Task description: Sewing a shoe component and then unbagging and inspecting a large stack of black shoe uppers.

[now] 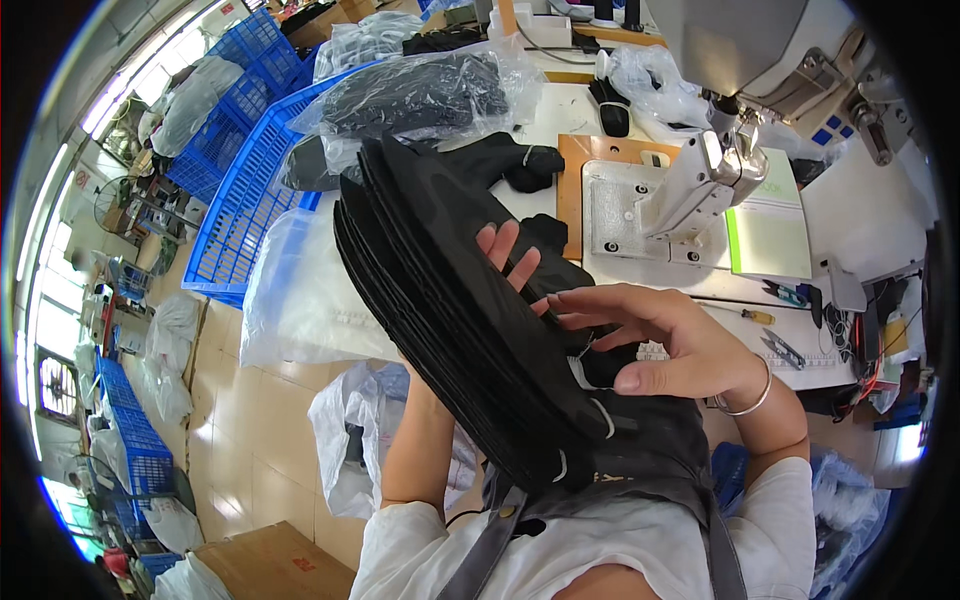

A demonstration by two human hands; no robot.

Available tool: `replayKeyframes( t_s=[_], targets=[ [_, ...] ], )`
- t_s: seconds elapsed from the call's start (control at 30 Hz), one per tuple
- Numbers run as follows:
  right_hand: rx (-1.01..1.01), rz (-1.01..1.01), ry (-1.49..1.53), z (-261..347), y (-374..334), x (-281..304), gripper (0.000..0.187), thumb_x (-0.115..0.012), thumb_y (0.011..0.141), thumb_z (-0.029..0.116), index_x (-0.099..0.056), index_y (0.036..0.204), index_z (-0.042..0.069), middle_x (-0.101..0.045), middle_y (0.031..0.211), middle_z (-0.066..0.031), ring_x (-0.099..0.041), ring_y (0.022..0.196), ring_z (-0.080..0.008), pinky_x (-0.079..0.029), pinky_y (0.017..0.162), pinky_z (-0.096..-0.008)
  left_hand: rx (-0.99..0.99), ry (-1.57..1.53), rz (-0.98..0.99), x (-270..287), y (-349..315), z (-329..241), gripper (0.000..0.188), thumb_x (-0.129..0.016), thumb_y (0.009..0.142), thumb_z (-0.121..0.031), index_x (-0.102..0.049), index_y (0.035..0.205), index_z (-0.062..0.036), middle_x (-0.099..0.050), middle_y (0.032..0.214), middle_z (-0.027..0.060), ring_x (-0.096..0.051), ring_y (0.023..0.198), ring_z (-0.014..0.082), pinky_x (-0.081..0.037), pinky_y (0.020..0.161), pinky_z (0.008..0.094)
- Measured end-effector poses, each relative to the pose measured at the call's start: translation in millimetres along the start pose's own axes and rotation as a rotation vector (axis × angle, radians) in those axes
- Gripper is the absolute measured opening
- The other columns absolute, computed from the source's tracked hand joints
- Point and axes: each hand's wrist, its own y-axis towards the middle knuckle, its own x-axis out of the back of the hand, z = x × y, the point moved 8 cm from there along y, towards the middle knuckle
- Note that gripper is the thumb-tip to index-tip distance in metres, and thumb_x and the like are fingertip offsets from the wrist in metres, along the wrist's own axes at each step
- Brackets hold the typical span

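A thick stack of black cloth pieces (440, 290) leans across the middle of the view, its layered edges facing left. My left hand (508, 258) is wrapped round the stack from beneath and behind. Its fingertips show over the right side, and its palm is hidden. White stitched edges appear near the stack's lower end. My right hand (665, 335), with a bangle at the wrist, is at the stack's right side. Its thumb and fingers are apart, and the fingertips are close to the cloth and to my left fingers. I see nothing gripped in it.
A sewing machine (710, 180) stands on the white table at the right, beside a green-edged book (775, 220). Snips (783, 350) and a screwdriver (757, 316) lie nearby. Plastic-wrapped black cloth (420, 95) rests by a blue crate (235, 215) at the left.
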Motion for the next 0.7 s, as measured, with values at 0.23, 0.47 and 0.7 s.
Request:
replayKeyframes(
  t_s=[0.23,0.47,0.7],
  targets=[
    [0.120,-0.100,-0.249,13.7,3.0,-10.5,0.077,-0.076,0.072,0.034,-0.041,0.133,0.003,-0.055,0.122,-0.0143,-0.054,0.114,-0.0250,-0.048,0.089,-0.0391,0.024,0.162,-0.091,6.2,-11.2,5.0,0.094,-0.071,0.074,-0.046,-0.020,0.144,-0.0100,-0.015,0.151,0.0118,-0.020,0.136,0.0361,-0.028,0.106,0.0522],
    [0.033,-0.059,-0.122,10.7,1.0,-11.4,0.073,-0.076,0.069,0.022,-0.043,0.132,0.002,-0.054,0.126,-0.0123,-0.053,0.115,-0.0237,-0.048,0.089,-0.0357,0.060,0.108,-0.053,1.4,-18.3,7.5,0.106,-0.081,0.061,-0.045,-0.024,0.143,-0.0105,-0.023,0.148,0.0140,-0.024,0.134,0.0384,-0.027,0.108,0.0521],
    [0.110,-0.111,-0.007,20.6,-1.4,-10.4,0.056,-0.065,0.075,0.010,-0.048,0.128,0.002,-0.058,0.120,-0.0120,-0.059,0.107,-0.0227,-0.048,0.086,-0.0336,0.040,0.097,-0.063,-0.8,-16.8,6.2,0.104,-0.082,0.059,-0.044,-0.029,0.141,-0.0097,-0.026,0.146,0.0143,-0.030,0.132,0.0360,-0.033,0.105,0.0511]
  ],
)
